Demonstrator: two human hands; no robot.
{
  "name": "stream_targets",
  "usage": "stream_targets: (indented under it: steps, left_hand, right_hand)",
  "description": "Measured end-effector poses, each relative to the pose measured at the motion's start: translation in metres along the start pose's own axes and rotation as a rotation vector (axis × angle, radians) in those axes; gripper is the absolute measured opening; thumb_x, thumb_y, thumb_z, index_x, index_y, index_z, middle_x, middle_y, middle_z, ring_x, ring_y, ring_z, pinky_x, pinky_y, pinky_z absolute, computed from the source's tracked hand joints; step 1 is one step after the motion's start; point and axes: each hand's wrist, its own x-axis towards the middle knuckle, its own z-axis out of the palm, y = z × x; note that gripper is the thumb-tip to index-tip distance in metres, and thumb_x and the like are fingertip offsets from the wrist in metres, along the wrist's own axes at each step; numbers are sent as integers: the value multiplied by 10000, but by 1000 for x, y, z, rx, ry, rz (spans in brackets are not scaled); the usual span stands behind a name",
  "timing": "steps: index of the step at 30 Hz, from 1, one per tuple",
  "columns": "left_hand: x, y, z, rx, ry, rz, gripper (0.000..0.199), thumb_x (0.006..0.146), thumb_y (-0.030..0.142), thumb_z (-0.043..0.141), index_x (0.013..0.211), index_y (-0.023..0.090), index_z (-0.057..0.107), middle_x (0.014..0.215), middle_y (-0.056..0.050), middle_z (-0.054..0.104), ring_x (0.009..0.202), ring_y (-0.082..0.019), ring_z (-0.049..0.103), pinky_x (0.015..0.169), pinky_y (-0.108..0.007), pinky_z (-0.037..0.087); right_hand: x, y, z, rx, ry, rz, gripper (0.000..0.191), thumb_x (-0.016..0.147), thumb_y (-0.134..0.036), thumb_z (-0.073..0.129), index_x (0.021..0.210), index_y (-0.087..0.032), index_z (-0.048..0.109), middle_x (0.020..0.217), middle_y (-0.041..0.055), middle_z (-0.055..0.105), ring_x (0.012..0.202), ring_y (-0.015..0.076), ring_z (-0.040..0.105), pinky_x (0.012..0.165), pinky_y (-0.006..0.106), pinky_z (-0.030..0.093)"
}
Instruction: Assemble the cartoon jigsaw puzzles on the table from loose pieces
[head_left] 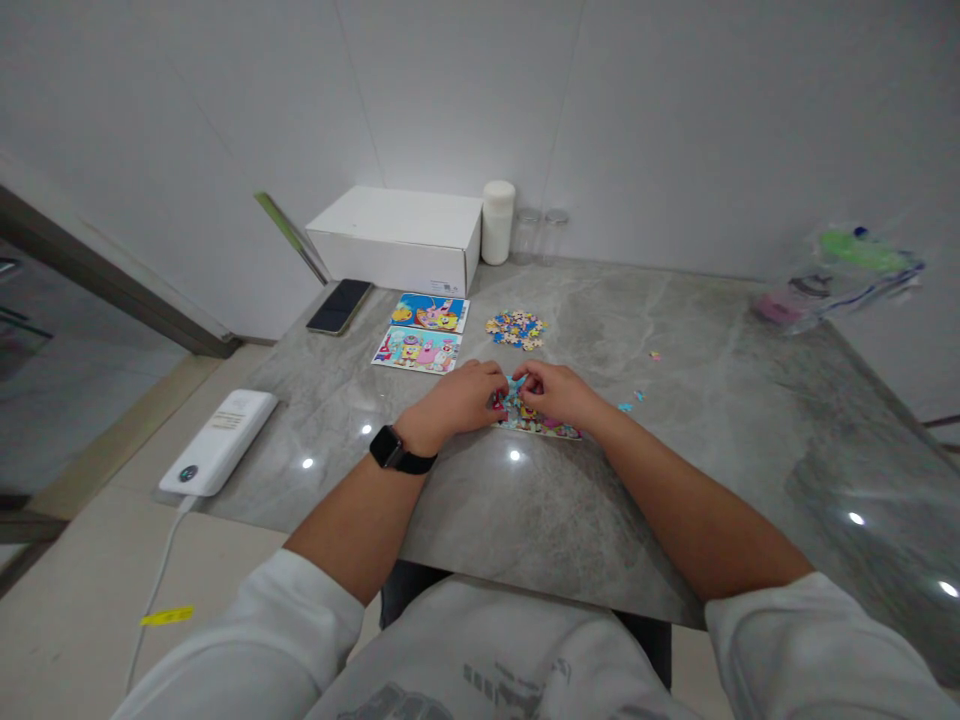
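Note:
A partly assembled jigsaw puzzle (541, 428) with a colourful cartoon picture lies flat on the grey table, partly covered by my hands. My left hand (476, 393), with a black watch on its wrist, curls its fingers and thumb round the puzzle's left edge. Over the puzzle's upper part, my right hand (556, 391) has thumb and index finger closed in a pinch on a puzzle piece, mostly hidden by the fingers. Just beyond the hands is a heap of loose puzzle pieces (516, 328). Several stray pieces lie to the right, among them a light blue one (625, 407).
Two cartoon picture cards (418, 350) lie left of the heap, near a phone (340, 306). Along the wall stand a white box (397, 235), a white bottle (497, 222) and two clear glasses (540, 235). A power bank (220, 440) sits on the left edge; a plastic bag (832, 280) lies right.

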Motion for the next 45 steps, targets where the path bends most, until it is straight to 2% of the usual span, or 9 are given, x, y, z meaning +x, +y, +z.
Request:
stream_targets:
  steps: [12, 18, 22, 27, 36, 45]
  left_hand:
    - [1, 5, -5, -21, -25, -7, 197, 884, 249, 740, 1076, 214, 762, 1162, -80, 691, 1081, -256, 651, 994, -394, 517]
    - [1, 7, -6, -38, -37, -7, 172, 902, 270, 735, 1065, 233, 773, 1148, -72, 696, 1067, -252, 657, 990, -391, 520]
    - [1, 5, -5, -50, -31, -11, 198, 898, 275, 747, 1090, 246, 782, 1204, -76, 683, 1094, -255, 656, 1002, -393, 523]
    - [1, 3, -3, -48, -35, -3, 211, 910, 282, 741, 1111, 259, 799, 1232, -79, 667, 1105, -248, 657, 1019, -394, 521]
    - [0, 5, -4, -40, -33, -11, 198, 928, 315, 734, 1102, 258, 807, 1212, -83, 666, 1085, -247, 658, 990, -388, 527]
    - [0, 4, -3, -41, -44, 0, 209, 940, 298, 714, 1125, 259, 802, 1210, -83, 670, 1104, -248, 656, 1008, -390, 519]
  right_hand:
    - [-2, -2, 5, -107, 43, -51, 333, 848, -142, 655, 1165, -214, 722, 897, 2, 778, 755, 155, 666, 702, 249, 433]
    - [-4, -2, -7, -200, 73, -40, 199, 886, -198, 682, 1071, -228, 747, 924, 22, 785, 817, 184, 671, 727, 273, 429]
    - [-7, 0, -16, -253, 35, -85, 92, 886, -200, 710, 954, -226, 768, 943, 40, 776, 858, 191, 666, 771, 279, 439]
    - [-11, 0, -20, -300, -56, -151, 135, 873, -196, 737, 972, -238, 819, 963, 57, 769, 887, 204, 669, 806, 288, 446]
    - [-14, -1, -21, -329, -93, -226, 188, 897, -228, 732, 1000, -307, 869, 936, 51, 756, 874, 205, 671, 775, 285, 433]
    - [-14, 4, -18, -306, -90, -235, 189, 898, -233, 720, 971, -317, 873, 908, 43, 750, 840, 193, 659, 750, 278, 414]
